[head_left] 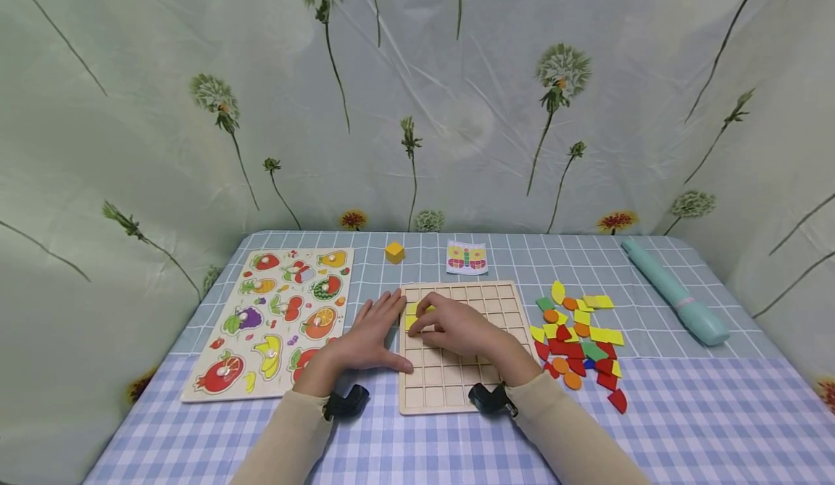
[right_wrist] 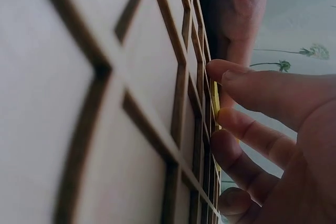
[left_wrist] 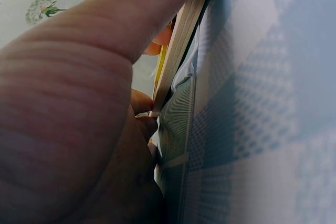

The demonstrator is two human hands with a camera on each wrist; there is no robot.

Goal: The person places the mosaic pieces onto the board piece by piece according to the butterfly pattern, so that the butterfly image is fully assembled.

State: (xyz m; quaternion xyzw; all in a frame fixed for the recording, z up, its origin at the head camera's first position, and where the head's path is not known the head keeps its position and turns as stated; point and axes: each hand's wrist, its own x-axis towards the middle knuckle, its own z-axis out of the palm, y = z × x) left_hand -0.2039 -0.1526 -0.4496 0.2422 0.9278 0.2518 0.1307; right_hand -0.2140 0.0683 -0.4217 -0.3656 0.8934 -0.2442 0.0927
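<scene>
A wooden grid board [head_left: 433, 399] lies on the table. Yellow tiles [head_left: 410, 309] sit in its upper left squares, partly covered by my right hand [head_left: 459, 328]. That hand's curled index finger and thumb pinch a yellow tile [right_wrist: 216, 98] low over the grid. My left hand [head_left: 372, 336] rests along the board's left side with its fingers stretched out. Its thumb touches the board's edge [left_wrist: 181, 38]. Fingertips hide part of the pinched tile.
Right of the board lies a loose pile of red, yellow, green and orange pieces [head_left: 575, 349]. A fruit puzzle [head_left: 261, 391] is at left. Behind stand a yellow block [head_left: 394, 253] and a butterfly picture card [head_left: 466, 258]. A teal tube-shaped object [head_left: 675, 293] lies far right.
</scene>
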